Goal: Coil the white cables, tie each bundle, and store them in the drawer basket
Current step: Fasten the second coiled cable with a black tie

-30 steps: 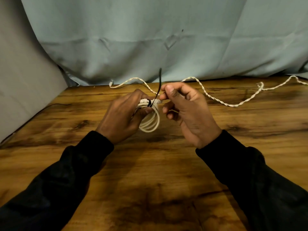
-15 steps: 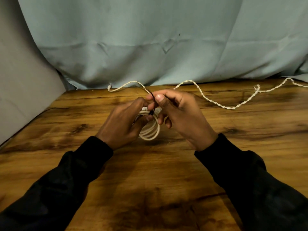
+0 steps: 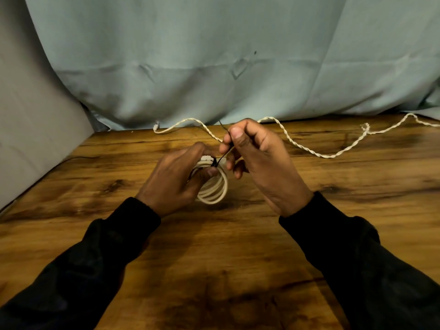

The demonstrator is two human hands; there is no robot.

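pinching a thin black tie (image 3: 223,156) between thumb and forefinger, the right hand (image 3: 259,163) sits just above and to the right of the coiled white cable (image 3: 215,186), its other fingers curled in toward the palm. the tie runs taut from that pinch down and left to a small dark knot on top of the coil, and its free end pokes up past the thumb toward the far side. the left hand (image 3: 176,179) grips the coil from the left, fingers wrapped round the bundled loops and the thumb pressed on them just beside the knot; white connector ends show at the top of the bundle, against the fingertips. the coil hangs from that hand with its lower loops close to the wooden table (image 3: 214,258); whether they touch the wood cannot be told. both arms wear black sleeves (image 3: 357,258) reaching in from the near edge. farther out, a twisted white cable (image 3: 307,148) lies loose along the far side of the table, snaking from left of centre off to the right edge, passing behind the right hand. a pale blue cloth (image 3: 214,67) hangs behind the table, and a grey panel (image 3: 28,139) closes the left side.
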